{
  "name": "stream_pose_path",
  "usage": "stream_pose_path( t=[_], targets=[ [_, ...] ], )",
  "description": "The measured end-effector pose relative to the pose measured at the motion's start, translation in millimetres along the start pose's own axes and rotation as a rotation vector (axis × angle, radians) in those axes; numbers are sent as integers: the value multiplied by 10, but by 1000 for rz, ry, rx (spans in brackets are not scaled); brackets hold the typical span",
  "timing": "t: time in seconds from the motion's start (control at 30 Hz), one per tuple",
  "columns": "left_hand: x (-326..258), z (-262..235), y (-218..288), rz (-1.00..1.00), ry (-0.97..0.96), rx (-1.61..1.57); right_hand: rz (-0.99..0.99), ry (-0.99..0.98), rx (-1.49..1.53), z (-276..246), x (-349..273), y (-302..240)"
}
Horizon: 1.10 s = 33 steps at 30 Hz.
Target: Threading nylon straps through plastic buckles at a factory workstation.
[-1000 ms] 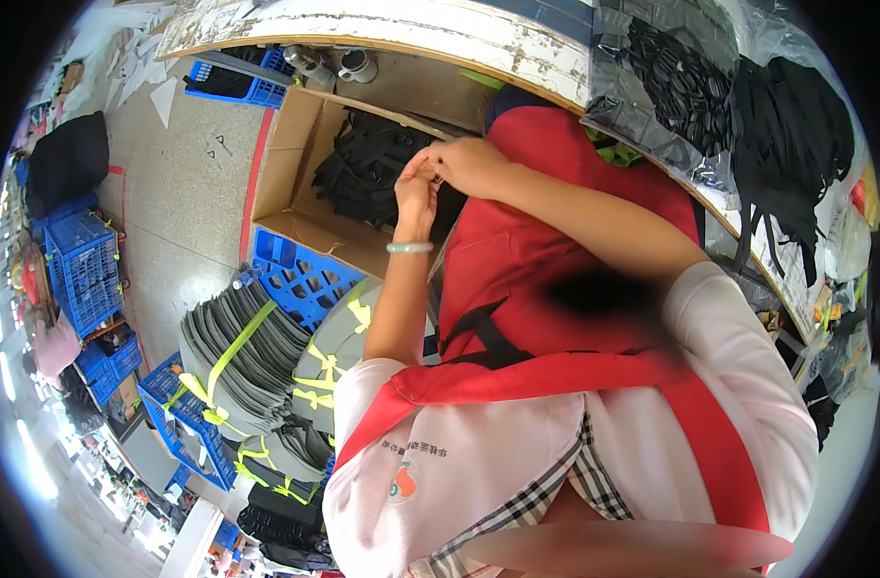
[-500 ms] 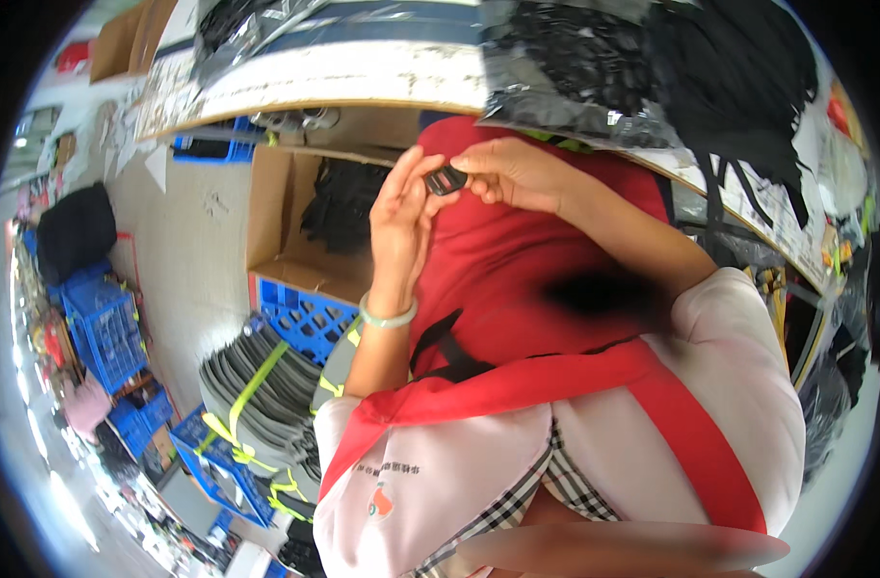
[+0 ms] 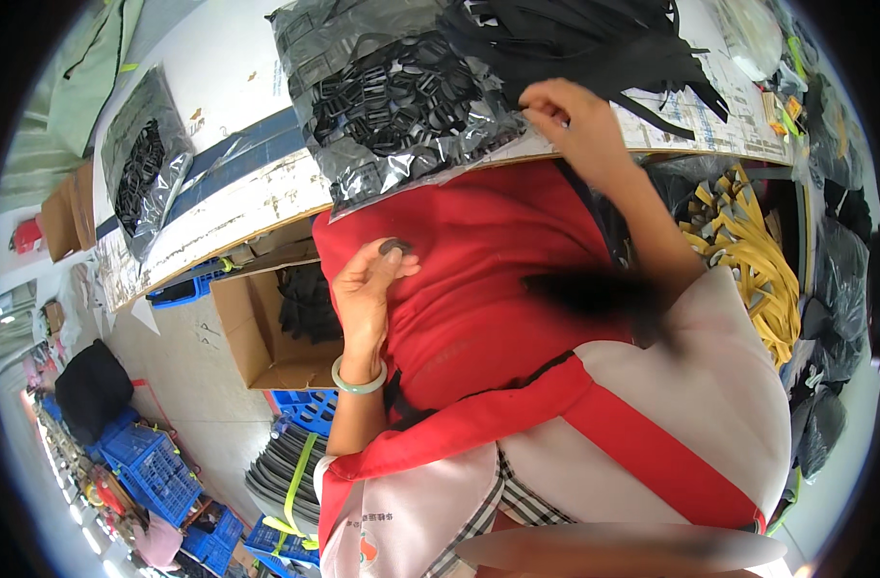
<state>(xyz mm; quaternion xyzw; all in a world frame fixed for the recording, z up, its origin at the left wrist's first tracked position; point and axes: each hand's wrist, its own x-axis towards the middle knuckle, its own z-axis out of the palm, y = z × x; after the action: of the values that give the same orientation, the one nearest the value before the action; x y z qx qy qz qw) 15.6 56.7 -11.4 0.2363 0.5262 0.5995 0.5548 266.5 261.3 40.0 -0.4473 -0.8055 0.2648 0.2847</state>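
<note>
Held over my lap, my left hand [image 3: 367, 284] pinches a small black plastic buckle [image 3: 394, 248], partly hidden by the fingers. My right hand [image 3: 577, 120] is over the table's near edge, fingers curled together at the border of a pile of black straps [image 3: 594, 58]. Whether a strap lies between those fingertips I cannot make out. Just left of that hand, an open clear plastic bag [image 3: 353, 183] full of black plastic buckles [image 3: 401, 96] lies on the white table [image 3: 230, 197]. A red apron [image 3: 478, 231] covers my lap.
Another clear bag of black parts [image 3: 139, 178] lies on the table's left. Below stand a cardboard box [image 3: 242, 332] with black pieces and a bundle of grey strips [image 3: 281, 477]. Yellow straps [image 3: 748, 260] hang at right. Blue crates [image 3: 156, 472] stand on the floor.
My right hand has let go of the buckle and moved up and right to the black straps. The buckle stays in my left hand. The view has shifted, showing more of the table.
</note>
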Motion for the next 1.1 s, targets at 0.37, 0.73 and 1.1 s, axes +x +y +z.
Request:
stream_pose_path(
  t=[0.37,0.73,1.1],
  targets=[
    [173,308,191,69,-18,123,-598,390,-374,-34,531,-80],
    [170,272,213,97,-67,86,-431,185,44,346,607,-99],
    [100,329,376,260,10,34,-61,-408,547,95,-335,-1507]
  ],
)
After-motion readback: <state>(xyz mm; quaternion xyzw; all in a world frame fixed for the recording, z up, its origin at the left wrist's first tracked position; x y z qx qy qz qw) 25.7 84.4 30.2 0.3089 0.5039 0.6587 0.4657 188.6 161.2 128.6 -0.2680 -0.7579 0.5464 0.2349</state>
